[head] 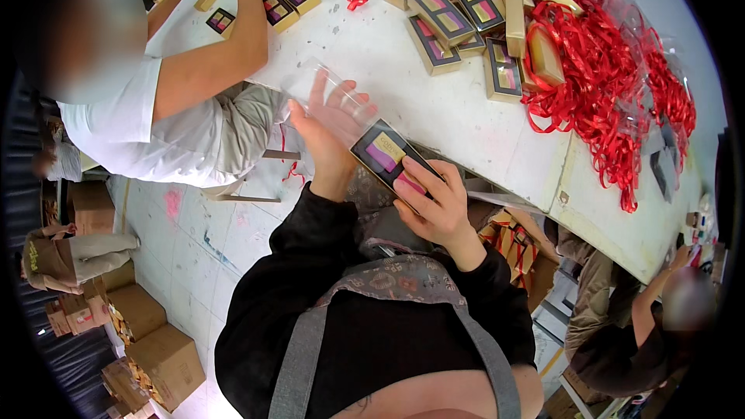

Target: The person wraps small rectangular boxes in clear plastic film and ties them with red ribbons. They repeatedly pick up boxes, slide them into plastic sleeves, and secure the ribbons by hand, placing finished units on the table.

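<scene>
My right hand (433, 201) grips a small black-and-gold gift box (379, 154) by its near end, thumb and fingers across its top. The box has two windows showing purple, pink and gold pieces, and it bears writing. A clear plastic sleeve (329, 90) lies over the palm and fingers of my left hand (334, 134), which supports it from beneath. The sleeve meets the far end of the box; how much of the box is inside cannot be told. Both hands are in front of my apron, at the edge of the white table (465, 139).
Several similar boxes (441, 16) lie piled on the table beside a large heap of red ribbons (588, 75). A co-worker (204, 81) handles boxes at left. Below the table edge stands a carton (515, 244) of ribboned boxes. Cardboard cartons (166, 346) stand on the floor.
</scene>
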`<state>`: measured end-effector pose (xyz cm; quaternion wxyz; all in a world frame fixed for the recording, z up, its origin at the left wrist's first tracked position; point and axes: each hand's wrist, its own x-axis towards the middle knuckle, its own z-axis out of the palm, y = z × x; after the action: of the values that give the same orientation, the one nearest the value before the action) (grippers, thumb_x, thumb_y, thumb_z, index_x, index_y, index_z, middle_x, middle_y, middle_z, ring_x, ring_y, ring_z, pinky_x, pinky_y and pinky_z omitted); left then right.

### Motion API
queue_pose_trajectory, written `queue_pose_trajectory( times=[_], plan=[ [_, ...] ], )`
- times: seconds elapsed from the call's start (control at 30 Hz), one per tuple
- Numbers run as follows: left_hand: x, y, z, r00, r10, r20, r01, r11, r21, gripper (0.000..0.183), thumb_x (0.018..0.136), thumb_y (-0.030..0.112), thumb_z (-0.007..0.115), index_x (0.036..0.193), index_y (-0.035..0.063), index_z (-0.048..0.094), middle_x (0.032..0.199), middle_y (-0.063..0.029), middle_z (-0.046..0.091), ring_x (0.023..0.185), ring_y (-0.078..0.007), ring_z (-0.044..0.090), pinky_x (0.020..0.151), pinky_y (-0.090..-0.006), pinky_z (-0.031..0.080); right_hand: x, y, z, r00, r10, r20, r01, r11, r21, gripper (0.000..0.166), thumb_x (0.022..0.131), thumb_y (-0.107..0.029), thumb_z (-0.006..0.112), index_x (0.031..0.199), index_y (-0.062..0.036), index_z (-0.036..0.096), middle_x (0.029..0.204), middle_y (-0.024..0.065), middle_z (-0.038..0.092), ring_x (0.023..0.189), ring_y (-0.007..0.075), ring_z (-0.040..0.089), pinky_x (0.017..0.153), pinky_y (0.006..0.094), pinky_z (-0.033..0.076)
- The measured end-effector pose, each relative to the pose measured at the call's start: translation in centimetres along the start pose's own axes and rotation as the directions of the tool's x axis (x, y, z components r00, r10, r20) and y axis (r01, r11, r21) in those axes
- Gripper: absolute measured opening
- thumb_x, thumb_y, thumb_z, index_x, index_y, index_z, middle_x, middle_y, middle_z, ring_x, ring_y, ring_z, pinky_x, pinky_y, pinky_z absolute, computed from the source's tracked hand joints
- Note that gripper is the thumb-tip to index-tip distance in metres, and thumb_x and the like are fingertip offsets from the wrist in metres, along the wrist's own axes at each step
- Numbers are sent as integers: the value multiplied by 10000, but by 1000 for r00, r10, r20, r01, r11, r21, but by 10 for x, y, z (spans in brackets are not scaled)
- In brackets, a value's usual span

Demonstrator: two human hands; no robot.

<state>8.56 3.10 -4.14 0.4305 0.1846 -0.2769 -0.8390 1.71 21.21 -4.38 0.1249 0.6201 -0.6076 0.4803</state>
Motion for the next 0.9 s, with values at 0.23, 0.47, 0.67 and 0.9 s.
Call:
queue_pose_trajectory(
  times=[0.23, 0.47, 0.67, 0.9],
  plan=[
    [4, -2, -8, 964, -260, 56, 266, 936, -230, 745, 870, 626, 373, 1348, 55, 349, 1061, -113, 544, 964, -263, 551, 853, -426, 445, -1, 6, 0, 1000, 0, 1, 0, 988, 156, 426, 595, -9, 733, 1008, -80, 654, 1157, 139, 591, 967, 350, 563, 812, 405, 495],
    [6, -7, -5, 950, -312, -26, 294, 917, -269, 706, 879, 604, 386, 1321, 55, 351, 1097, -120, 526, 997, -256, 535, 893, -444, 419, -11, 26, 2, 983, 160, -89, -141, 971, 193, 398, 609, -22, 718, 1001, -52, 652, 1163, 162, 585, 961, 367, 561, 804, 411, 491],
    [6, 1, 0, 972, -227, -63, 199, 936, -291, 679, 885, 598, 379, 1310, 68, 367, 1098, -109, 529, 1019, -245, 526, 901, -460, 408, -8, 1, -2, 997, 78, -3, -75, 961, 265, 406, 601, -40, 729, 999, -62, 652, 1155, 168, 590, 944, 364, 567, 792, 414, 492],
    [0, -4, -1, 963, -266, -37, 252, 942, -223, 734, 855, 655, 396, 1301, 71, 390, 1074, -98, 541, 999, -242, 533, 906, -485, 403, -5, 8, 3, 994, 113, -11, -102, 932, 349, 418, 606, -32, 723, 1018, -47, 655, 1160, 177, 590, 947, 367, 564, 796, 414, 488]
  ],
)
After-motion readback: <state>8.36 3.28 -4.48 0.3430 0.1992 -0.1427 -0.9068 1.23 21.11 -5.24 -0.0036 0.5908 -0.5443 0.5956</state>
